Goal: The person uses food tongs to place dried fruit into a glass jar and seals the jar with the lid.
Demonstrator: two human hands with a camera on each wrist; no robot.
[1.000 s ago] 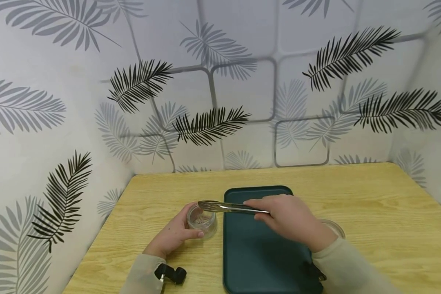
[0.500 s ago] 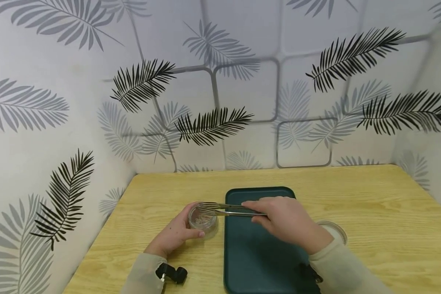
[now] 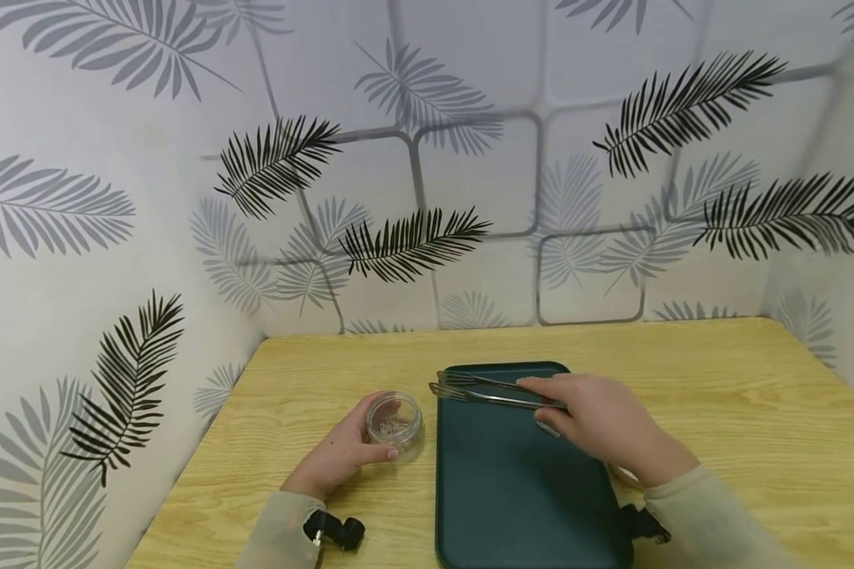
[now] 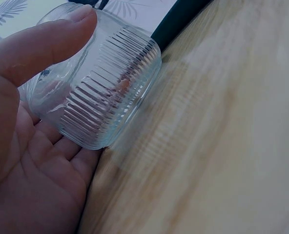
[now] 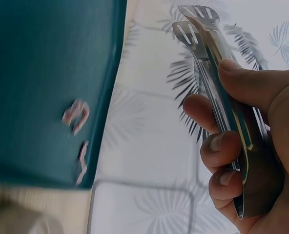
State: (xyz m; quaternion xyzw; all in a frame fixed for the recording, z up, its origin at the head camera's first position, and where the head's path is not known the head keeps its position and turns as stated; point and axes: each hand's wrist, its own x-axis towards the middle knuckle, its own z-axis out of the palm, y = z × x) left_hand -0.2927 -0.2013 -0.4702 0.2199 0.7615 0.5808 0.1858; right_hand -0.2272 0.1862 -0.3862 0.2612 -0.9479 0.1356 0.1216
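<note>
My left hand grips a small clear glass jar on the table, thumb on the near side and fingers round the back. A few small pale bits lie in the jar's bottom; its ribbed wall shows in the left wrist view. Above the far part of a dark green tray, my right hand holds metal tongs, their slotted tips slightly apart with nothing between them. Two thin pinkish-white strips, one curled and one straighter, lie on the tray near its edge in the right wrist view.
The tray stands on a wood-grain table, just right of the jar. Behind my right wrist, the rim of a round container is mostly hidden. A leaf-patterned wall rises along the table's back edge and left side.
The tongs have moved from over the jar's mouth rightward and back, over the tray's far part. My left hand and the jar have stayed in place.
</note>
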